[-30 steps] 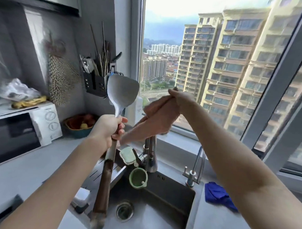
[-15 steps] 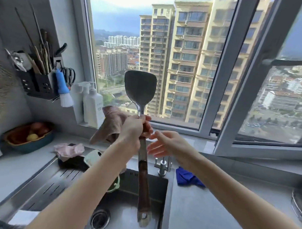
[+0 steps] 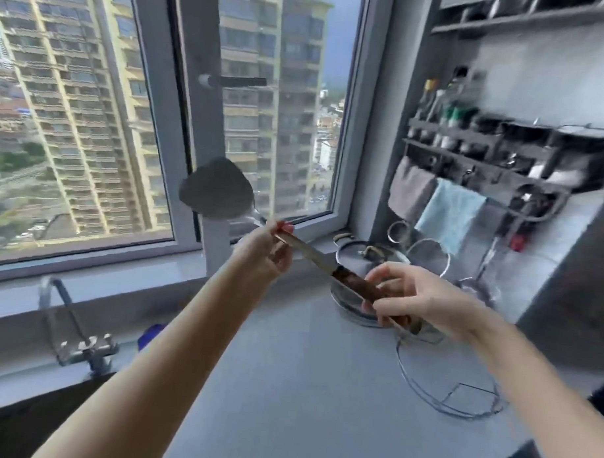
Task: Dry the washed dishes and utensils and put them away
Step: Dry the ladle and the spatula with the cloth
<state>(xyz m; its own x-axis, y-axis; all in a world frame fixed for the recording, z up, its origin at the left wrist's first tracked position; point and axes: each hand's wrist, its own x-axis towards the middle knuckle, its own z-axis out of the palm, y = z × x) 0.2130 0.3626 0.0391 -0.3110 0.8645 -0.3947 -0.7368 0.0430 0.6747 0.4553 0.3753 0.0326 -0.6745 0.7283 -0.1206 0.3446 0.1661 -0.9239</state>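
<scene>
A metal spatula [image 3: 217,189] with a dark wooden handle is held slanted in the air over the grey counter [image 3: 288,382], blade up and left against the window. My left hand [image 3: 265,251] pinches its metal shaft just below the blade. My right hand [image 3: 418,298] grips the wooden handle near its lower end. No cloth is in either hand.
A pot with a glass lid [image 3: 364,262] stands behind the hands by the window sill. A wire rack [image 3: 449,381] lies on the counter at the right. Grey and blue towels [image 3: 448,213] hang from a wall rack with jars above. A tap [image 3: 71,323] and a blue cloth [image 3: 151,333] are at the left.
The view has swung right from the sink to the counter. The spatula has tilted from upright to slanted. My right hand, free before, now grips the handle; the pink cloth is out of my hands.
</scene>
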